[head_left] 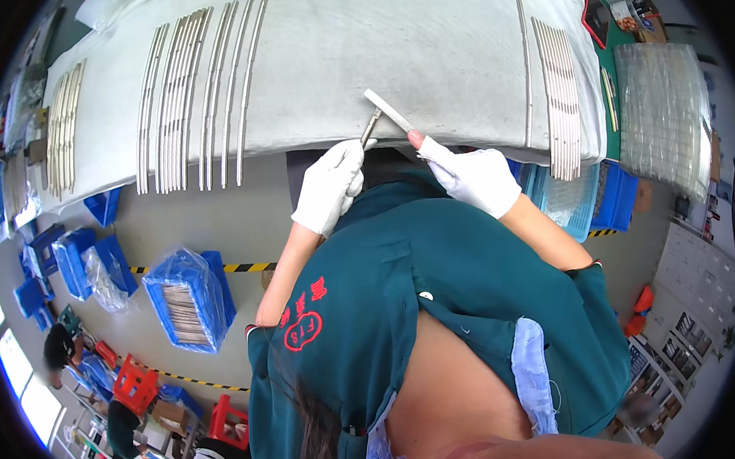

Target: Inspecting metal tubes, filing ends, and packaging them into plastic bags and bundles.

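Over the near edge of the table, my left hand [329,187], in a white glove, is closed round a slim metal rod [371,127] whose end points up and away. A flat white stick [388,110] slants across the rod's tip and seems to touch it. My right hand [478,177], gloved with a bare fingertip showing, grips the stick at its near end. On the cloth to the left lie several slim metal rods [183,98] side by side. To the right, a single rod [526,75] lies beside a tight row of rods [560,98].
A grey-white cloth [335,50] covers the table. At far left lies another row of rods [66,132]. A red-edged tablet [596,18] and a plastic-wrapped stack [664,110] stand at right. Blue bins [216,293] sit on the floor; people [124,429] are at lower left.
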`<state>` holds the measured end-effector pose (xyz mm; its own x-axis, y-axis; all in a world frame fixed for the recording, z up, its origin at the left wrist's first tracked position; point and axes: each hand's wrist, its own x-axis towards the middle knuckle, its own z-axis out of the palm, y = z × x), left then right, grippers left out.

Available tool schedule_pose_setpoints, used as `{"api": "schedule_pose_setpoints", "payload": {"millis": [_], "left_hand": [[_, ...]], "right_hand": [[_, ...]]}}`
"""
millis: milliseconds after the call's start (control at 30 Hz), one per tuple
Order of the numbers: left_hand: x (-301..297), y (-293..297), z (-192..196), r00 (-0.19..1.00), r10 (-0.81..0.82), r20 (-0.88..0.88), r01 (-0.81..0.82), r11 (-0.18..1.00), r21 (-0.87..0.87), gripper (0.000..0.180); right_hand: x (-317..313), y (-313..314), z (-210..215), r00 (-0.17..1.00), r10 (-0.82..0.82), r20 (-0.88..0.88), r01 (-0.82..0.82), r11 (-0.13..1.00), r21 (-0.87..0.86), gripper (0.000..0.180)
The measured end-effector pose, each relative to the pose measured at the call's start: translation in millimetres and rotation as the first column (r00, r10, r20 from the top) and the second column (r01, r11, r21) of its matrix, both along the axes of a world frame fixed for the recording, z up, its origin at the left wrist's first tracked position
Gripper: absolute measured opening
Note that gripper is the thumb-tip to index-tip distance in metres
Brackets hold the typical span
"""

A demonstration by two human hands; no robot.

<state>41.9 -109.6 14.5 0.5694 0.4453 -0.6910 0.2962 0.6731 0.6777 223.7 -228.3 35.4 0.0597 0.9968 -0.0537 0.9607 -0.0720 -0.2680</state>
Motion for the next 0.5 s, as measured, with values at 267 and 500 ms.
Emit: {"api": "schedule_pose_setpoints", "payload": {"millis": [267,500], "left_hand": [[-0.3,-2.3,-1.9,0.996,0.077,0.034,-0.077,0.997,-0.011,0.027],[-3.7,5.3,0.0,0.998,-0.059,-0.021,0.061,0.995,0.084,0.028]], "right_hand": [[-1.6,5.6,-7.2,1.0,-0.001,0.017,-0.001,0.996,0.093,0.045],[1.3,24.2,16.3,0.876,-0.227,-0.424,0.208,0.974,-0.093,0.05]]}}
